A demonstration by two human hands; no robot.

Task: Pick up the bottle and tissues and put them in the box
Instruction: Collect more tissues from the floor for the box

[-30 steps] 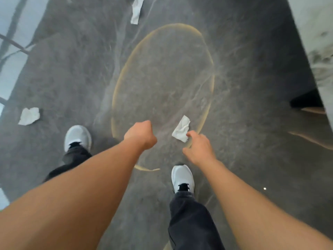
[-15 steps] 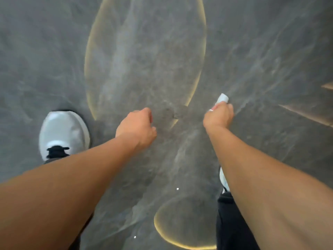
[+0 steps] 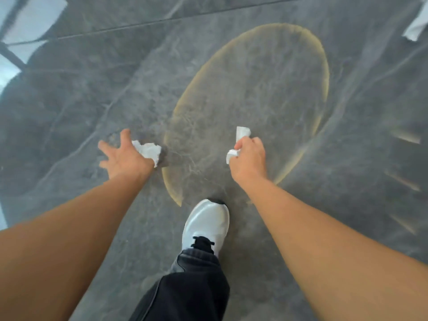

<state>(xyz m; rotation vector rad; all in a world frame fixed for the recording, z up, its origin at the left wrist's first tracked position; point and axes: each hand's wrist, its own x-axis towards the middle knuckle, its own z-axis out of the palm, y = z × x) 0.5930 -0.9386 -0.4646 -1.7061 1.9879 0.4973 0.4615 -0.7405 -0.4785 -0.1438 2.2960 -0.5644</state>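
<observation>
My right hand [image 3: 249,158] is shut on a crumpled white tissue [image 3: 242,133], whose ends stick out above and below the fist. My left hand [image 3: 122,155] is open with its fingers spread, low over the grey floor. A second crumpled tissue [image 3: 148,150] lies on the floor right at its thumb side, partly covered by the hand. Whether the hand touches it I cannot tell. A third white tissue [image 3: 415,28] lies at the far right top edge. No bottle and no box are in view.
The floor is dark grey marble with a gold oval ring [image 3: 324,72] inlaid ahead of me. My white shoe [image 3: 206,223] and dark trouser leg [image 3: 192,290] are below the hands. A bright window frame [image 3: 20,28] runs along the top left.
My right hand closed on the tissue by my foot and lifted it. My left hand went from a fist to open, now beside another tissue. The view swung across the floor.
</observation>
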